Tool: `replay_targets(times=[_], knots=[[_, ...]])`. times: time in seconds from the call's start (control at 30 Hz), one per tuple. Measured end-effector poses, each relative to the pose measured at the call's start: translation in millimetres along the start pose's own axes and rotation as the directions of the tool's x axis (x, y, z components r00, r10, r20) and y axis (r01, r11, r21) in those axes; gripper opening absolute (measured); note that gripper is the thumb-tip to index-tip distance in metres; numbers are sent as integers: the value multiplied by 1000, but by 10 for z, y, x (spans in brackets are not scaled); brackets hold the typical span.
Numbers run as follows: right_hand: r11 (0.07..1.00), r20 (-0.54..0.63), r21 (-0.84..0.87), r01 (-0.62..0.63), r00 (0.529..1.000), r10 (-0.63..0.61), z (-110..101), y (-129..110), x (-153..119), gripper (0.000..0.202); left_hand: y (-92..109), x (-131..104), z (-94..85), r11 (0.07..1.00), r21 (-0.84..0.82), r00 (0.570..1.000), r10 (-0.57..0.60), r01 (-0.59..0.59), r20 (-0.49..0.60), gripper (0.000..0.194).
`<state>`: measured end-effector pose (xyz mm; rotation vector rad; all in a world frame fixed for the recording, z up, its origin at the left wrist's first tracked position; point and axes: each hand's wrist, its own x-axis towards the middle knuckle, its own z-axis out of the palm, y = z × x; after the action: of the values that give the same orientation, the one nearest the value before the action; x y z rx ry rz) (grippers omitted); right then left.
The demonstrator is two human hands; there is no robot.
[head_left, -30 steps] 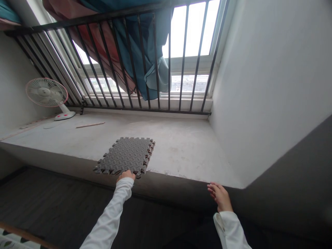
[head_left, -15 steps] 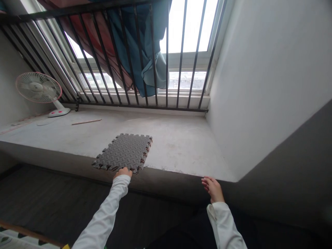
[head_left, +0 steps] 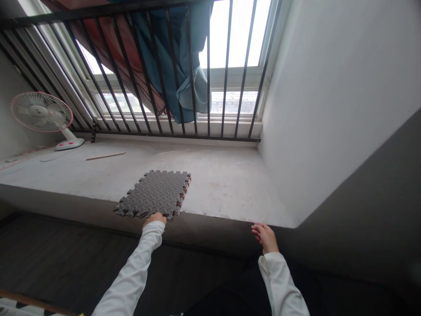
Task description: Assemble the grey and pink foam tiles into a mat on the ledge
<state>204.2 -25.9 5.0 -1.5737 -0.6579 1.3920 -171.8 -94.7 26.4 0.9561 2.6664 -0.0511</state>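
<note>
A stack of grey interlocking foam mat tiles (head_left: 156,191) lies on the white window ledge (head_left: 223,184), its near edge jutting past the ledge's front. My left hand (head_left: 154,218) is closed on that near edge, the fingers partly hidden beneath it. The top tile has a raised tread pattern and toothed edges; reddish layers show along the right side. Off to the right, by the front edge of the ledge, my right hand (head_left: 265,237) holds nothing. Its fingers are slightly bent and apart.
A white and pink fan (head_left: 42,112) stands at the ledge's left end, near a thin brown stick (head_left: 105,156). Black railings (head_left: 226,87) run before the window, with a blue and red curtain (head_left: 164,48) behind them. A white wall (head_left: 322,96) bounds the right side.
The whole view has shifted slightly, so things sit a little farther left. My left hand stays on the mat stack, and my right hand remains by the ledge edge.
</note>
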Motion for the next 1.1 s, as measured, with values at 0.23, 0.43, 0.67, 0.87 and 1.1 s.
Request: replay_targets(times=[0.23, 0.43, 0.67, 0.87, 1.1], knots=[[1000, -9, 2, 3, 1000, -3, -11, 21, 14, 24, -37, 1, 57, 1000, -22, 1000, -17, 16, -24, 40], [1000, -14, -1, 1, 1000, -1, -8, 16, 21, 24, -38, 2, 75, 999, -43, 999, -26, 25, -18, 40], [1000, -8, -12, 7, 1000, -7, -18, 18, 17, 25, -142, 52, 152, 995, -89, 999, -49, 50, 11, 50], [1000, -14, -15, 14, 1000, -14, -25, 27, 17, 26, -311, 47, 383, 974, -225, 997, -47, 33, -59, 55], [999, -7, -26, 22, 1000, -22, -25, 51, 48, 26, -293, -123, 234, 988, -155, 984, -49, 22, -169, 43]])
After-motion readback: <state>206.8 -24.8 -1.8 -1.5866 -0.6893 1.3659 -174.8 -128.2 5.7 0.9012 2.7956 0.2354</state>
